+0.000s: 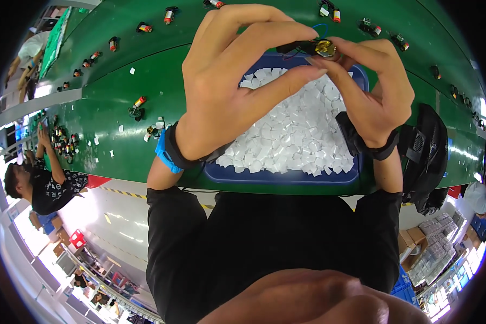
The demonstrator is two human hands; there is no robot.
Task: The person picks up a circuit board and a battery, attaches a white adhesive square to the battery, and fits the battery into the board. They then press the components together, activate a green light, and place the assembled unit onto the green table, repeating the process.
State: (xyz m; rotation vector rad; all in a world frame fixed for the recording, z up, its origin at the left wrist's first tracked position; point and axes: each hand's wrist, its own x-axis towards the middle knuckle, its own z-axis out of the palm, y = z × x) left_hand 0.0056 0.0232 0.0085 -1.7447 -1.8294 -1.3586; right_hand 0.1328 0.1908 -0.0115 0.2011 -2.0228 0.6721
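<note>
Above a blue tray I hold a small electronic part with both hands. It has a round, brass-coloured end, a black body and thin wires, one of them blue. My left hand is closed on the black side, thumb and fingers pinching it. From the other side my right hand grips the brass-coloured end between thumb and fingertips. My fingers hide some of the part. Many small white square pieces fill the tray below my hands.
Small assemblies with red-and-yellow cylinders lie spread along the green work surface. One such assembly lies left of the tray. A black bag rests at right. Another person works over a cluster of assemblies at far left.
</note>
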